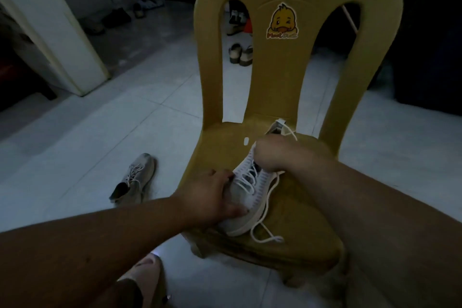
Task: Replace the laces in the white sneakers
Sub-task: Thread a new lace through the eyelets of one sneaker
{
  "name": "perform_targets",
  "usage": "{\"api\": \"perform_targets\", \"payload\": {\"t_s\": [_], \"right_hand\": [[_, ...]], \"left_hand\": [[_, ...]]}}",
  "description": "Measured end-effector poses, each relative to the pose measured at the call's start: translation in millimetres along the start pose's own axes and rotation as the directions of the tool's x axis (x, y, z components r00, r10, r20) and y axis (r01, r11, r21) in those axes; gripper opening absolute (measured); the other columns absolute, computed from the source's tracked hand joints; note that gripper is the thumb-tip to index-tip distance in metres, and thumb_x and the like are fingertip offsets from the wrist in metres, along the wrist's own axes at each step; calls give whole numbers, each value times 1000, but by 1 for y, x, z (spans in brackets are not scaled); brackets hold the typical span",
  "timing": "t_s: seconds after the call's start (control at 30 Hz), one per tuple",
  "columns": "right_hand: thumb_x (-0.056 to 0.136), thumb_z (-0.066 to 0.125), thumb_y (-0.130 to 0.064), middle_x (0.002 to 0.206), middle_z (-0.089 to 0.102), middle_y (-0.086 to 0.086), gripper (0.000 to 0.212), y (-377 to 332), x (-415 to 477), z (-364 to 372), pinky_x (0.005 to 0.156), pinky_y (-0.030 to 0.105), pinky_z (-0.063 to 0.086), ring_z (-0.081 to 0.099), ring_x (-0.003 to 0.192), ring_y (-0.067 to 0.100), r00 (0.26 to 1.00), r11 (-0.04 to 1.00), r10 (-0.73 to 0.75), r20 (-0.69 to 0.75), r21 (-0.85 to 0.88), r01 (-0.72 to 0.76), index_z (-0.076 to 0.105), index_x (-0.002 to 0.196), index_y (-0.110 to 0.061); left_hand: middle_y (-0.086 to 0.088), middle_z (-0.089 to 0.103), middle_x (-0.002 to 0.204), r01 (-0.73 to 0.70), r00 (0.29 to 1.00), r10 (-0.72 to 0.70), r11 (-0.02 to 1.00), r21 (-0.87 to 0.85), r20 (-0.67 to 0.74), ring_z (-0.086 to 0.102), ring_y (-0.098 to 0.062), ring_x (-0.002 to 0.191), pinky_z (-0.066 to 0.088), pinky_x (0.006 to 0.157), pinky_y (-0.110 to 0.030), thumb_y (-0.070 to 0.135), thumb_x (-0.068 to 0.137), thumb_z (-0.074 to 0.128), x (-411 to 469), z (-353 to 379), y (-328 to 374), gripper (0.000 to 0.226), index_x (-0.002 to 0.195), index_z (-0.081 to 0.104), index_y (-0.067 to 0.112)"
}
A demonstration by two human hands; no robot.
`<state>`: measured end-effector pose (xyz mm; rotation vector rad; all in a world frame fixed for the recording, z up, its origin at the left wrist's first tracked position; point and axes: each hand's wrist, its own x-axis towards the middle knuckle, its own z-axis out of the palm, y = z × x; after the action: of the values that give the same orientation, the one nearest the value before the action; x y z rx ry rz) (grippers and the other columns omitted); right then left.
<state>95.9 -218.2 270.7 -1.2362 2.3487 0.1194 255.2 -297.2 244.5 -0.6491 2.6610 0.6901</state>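
Left grip (pixel 215 195) on sneaker (pixel 247 212) (white, loose-laced)

One sneaker (pixel 246 190) on the chair (pixel 295 237) (another (pixel 136 180) floored leftward).

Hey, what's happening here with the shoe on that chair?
A person is working on a white sneaker that sits on the seat of a yellow plastic chair. Their left hand grips the sneaker near its toe to steady it. The right hand is curled over the upper eyelets, apparently pinching the lace. The lace crosses several rows, and its loose end trails over the seat. A second sneaker, laced, lies on the tiled floor left of the chair.
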Motion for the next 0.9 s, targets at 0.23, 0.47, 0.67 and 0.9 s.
{"api": "perform_targets", "payload": {"t_s": [0.23, 0.47, 0.67, 0.9], "right_hand": [[97, 48, -23, 92, 59, 9, 21, -3, 6, -8, 61, 27, 37, 52, 76, 20, 991, 996, -30, 130, -76, 40, 60, 96, -6], [99, 43, -23, 105, 62, 10, 28, 0, -8, -27, 70, 29, 40, 54, 88, 21, 995, 997, -56, 87, -57, 61, 63, 112, -8], [96, 49, -26, 104, 65, 10, 28, 0, -3, -26, 74, 31, 44, 60, 94, 27, 998, 995, -63, 29, 80, 61, 64, 111, -7], [95, 49, -18, 132, 55, 0, 36, 6, -13, -35, 99, 35, 42, 53, 114, 20, 955, 974, -223, 195, 90, 209, 56, 130, -22]], "left_hand": [[1, 37, 139, -2, 997, 1, 1000, -14, -72, 44, -18, 121, 41, 97, -32, 69, 71, 62, -3, 16, 1, 88, 143, 25, 33], [-3, 24, 149, -111, 987, 121, 989, 97, -106, 33, -25, 130, 32, 105, -38, 78, 74, 45, -3, 32, -2, 99, 149, -2, 34], [-4, 22, 150, -89, 986, 108, 986, 143, -130, 30, -26, 132, 27, 108, -37, 78, 75, 43, -1, 35, -1, 102, 150, -1, 25], [-2, 22, 151, -69, 986, 86, 990, 119, -141, 30, -25, 133, 31, 110, -40, 81, 73, 41, 1, 37, -3, 103, 150, 0, 26]]}}
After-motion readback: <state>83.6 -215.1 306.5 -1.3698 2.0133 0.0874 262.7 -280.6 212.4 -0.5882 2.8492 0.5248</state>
